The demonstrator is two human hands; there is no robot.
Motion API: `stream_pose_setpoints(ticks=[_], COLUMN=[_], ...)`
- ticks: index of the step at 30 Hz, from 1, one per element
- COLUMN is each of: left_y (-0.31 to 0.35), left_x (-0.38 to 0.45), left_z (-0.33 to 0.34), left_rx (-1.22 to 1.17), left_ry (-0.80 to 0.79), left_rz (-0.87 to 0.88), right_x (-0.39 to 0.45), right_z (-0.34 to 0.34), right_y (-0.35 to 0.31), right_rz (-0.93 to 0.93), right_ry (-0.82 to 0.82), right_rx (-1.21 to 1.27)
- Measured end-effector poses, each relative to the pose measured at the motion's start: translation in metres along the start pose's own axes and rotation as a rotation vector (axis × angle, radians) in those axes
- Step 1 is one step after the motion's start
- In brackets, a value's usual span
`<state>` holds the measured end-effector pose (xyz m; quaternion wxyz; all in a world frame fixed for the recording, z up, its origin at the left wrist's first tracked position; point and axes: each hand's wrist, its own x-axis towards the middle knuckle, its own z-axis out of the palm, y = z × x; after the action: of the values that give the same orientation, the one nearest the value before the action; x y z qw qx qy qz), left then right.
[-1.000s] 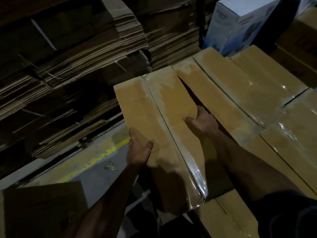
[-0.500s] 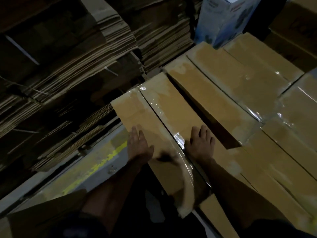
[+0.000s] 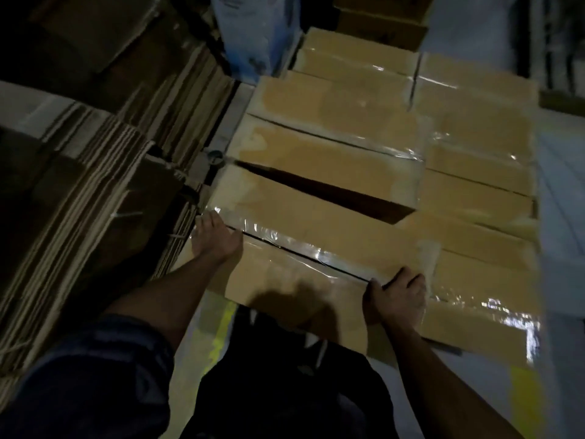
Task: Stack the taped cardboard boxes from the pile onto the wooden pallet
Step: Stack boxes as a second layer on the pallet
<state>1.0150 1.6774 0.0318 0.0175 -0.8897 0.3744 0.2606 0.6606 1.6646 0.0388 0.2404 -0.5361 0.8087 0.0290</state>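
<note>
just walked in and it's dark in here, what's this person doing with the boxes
A person is handling a long brown cardboard box sealed with clear tape at the near edge of a layer of similar taped boxes. The left hand grips its left end and the right hand grips its right end. A dark gap separates it from the next box. Stacks of flattened cardboard sheets stand to the left.

The taped cardboard boxes (image 3: 332,160) are showing tan brown under glossy clear tape (image 3: 285,245) glinting white. The flattened cardboard stacks (image 3: 95,191) are looking dull brown, striped by their edges. A white-and-blue printed carton (image 3: 253,36) is standing behind. A yellow floor line (image 3: 221,331) is showing on grey.
</note>
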Motion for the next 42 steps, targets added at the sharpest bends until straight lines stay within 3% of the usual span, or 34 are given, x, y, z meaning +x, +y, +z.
stream_pose_setpoints(ticks=[4,14,26,35,42], left_y=[-0.001,-0.001,-0.013,-0.014,-0.016], left_x=[0.024,0.053,0.079,0.107,0.108], left_z=[-0.012,-0.014,-0.037,-0.042,-0.041], left_rx=[-0.13,-0.41,-0.376,-0.311,-0.376], left_ry=[-0.007,-0.019,0.039,-0.055,-0.054], left_rz=[-0.023,-0.159,-0.252,-0.177,-0.15], right_x=[0.002,0.034,0.063,0.08,0.086], right_z=[-0.003,0.002,-0.002,0.006,0.004], right_y=[0.004,0.023,-0.017,-0.028,-0.026], right_rz=[0.19,0.345,0.24,0.245,0.236], right_ry=[0.028,-0.015,0.074,0.029,0.092], right_rx=[0.172,0.396,0.438,0.403,0.409])
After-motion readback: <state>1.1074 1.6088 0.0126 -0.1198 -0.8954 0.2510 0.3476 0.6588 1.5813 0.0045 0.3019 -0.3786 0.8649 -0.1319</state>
